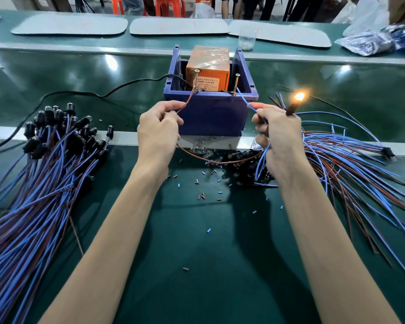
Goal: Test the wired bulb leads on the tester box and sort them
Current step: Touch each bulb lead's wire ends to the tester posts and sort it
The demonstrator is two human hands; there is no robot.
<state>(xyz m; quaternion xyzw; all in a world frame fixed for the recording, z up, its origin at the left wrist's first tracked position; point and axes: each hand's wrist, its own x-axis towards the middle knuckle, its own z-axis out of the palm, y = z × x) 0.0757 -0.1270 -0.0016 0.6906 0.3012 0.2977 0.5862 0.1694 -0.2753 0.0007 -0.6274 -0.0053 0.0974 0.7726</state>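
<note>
A blue tester box (pixel 214 113) holds an orange block (pixel 207 66), and two upright screws (pixel 196 79) stand at its front rim. My left hand (pixel 158 134) pinches the brown lead (pixel 185 102), whose tip touches the left screw. My right hand (pixel 277 134) pinches the blue lead (pixel 246 101), which reaches the right screw, and also grips the black socket. Its bulb (pixel 299 97) glows orange above my right fingers. The brown wire loops below between both hands.
A bundle of bulb leads (pixel 40 174) with black sockets lies at left; another heap of leads (pixel 351 160) spreads at right. A black cable (pixel 91 92) runs from the box leftwards. Loose bulbs (pixel 204 149) and insulation bits (pixel 202 195) litter the green table. People stand behind.
</note>
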